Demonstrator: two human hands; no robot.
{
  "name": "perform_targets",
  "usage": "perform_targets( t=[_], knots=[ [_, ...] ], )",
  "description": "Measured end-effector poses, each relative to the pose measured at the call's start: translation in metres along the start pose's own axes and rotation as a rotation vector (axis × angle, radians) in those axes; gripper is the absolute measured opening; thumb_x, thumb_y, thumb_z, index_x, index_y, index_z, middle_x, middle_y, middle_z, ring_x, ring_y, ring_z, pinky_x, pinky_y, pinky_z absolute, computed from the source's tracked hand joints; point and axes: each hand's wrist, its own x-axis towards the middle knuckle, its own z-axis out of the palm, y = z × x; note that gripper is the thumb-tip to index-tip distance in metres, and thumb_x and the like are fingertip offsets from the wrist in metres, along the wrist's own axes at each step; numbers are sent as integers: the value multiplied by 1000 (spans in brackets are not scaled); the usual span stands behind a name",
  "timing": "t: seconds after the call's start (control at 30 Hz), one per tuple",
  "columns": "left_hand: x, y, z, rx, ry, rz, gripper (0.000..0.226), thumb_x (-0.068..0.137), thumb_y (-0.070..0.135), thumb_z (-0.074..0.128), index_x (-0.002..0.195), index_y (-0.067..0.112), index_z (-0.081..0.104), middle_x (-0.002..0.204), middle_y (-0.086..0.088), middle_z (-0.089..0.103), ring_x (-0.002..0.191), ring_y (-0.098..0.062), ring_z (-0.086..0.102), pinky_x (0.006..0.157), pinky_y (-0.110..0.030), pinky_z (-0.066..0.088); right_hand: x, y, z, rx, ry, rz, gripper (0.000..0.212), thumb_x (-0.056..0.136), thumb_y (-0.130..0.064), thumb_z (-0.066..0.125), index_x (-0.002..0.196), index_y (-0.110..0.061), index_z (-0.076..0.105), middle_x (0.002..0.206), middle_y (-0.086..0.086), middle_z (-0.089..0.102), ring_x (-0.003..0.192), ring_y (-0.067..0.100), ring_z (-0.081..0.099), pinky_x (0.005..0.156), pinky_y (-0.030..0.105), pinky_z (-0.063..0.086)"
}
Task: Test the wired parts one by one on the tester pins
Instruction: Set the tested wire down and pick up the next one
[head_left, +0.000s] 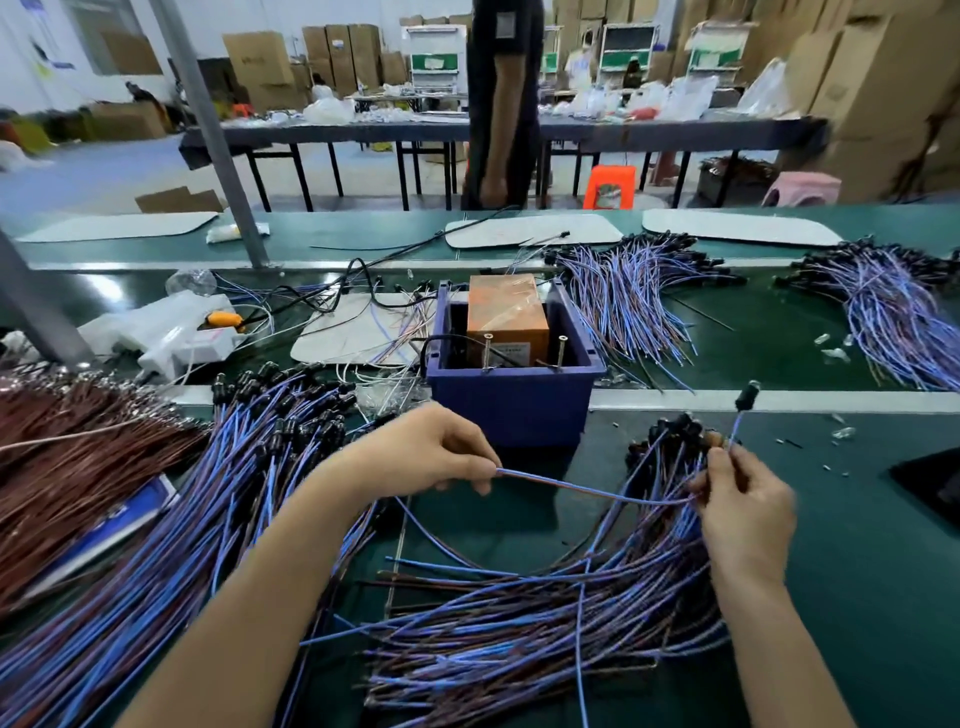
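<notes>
My left hand (434, 449) pinches the free end of one blue and brown wired part (587, 489) in front of the tester. My right hand (743, 506) grips the same part near its black head (747, 396), which sticks up above my fingers. The wire sags between both hands. The tester is a blue box (511, 402) holding an orange block (506, 317), with two upright metal pins (562, 351) at its near edge. A heap of wired parts (545, 623) lies under my right hand, and a second heap (218, 499) lies left of my left arm.
Brown wires (78, 467) are stacked at the far left. More blue bundles (631, 296) lie behind the tester on the green belt. A white glue gun (171, 332) lies at the back left. A person (501, 104) stands beyond the belt. A dark tray corner (930, 480) shows at right.
</notes>
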Motion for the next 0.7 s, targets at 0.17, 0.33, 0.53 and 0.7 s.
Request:
perform_targets(
  t=[0.17, 0.33, 0.53, 0.7],
  knots=[
    [-1, -7, -14, -296, 182, -4, 8, 86, 4, 66, 81, 9, 70, 71, -5, 71, 52, -9, 56, 52, -18, 49, -5, -7, -5, -381, -26, -96, 37, 94, -17, 58, 129, -8, 55, 72, 7, 61, 84, 33, 58, 83, 41, 46],
    [-2, -1, -14, -612, 255, 33, 8, 80, 1, 67, 80, 9, 69, 76, -10, 73, 58, -10, 65, 56, -18, 54, -15, -17, -5, -593, 36, -205, 27, 90, -27, 64, 111, -11, 65, 97, 15, 62, 82, 34, 56, 73, 42, 48],
    [-3, 7, -9, -725, 225, 59, 10, 77, 5, 66, 77, 11, 74, 81, -12, 74, 62, -11, 68, 56, -18, 54, -44, -34, 9, -237, -39, -589, 7, 84, -5, 70, 91, -7, 70, 87, 7, 63, 74, 21, 57, 72, 19, 38],
    [0, 14, 1, -732, 274, 60, 6, 75, 13, 68, 76, 13, 74, 75, -7, 74, 56, -8, 66, 53, -17, 53, -69, -59, 32, -71, -370, -765, 19, 84, -11, 70, 102, -13, 67, 94, -5, 65, 87, 4, 59, 84, 9, 43]
  ],
)
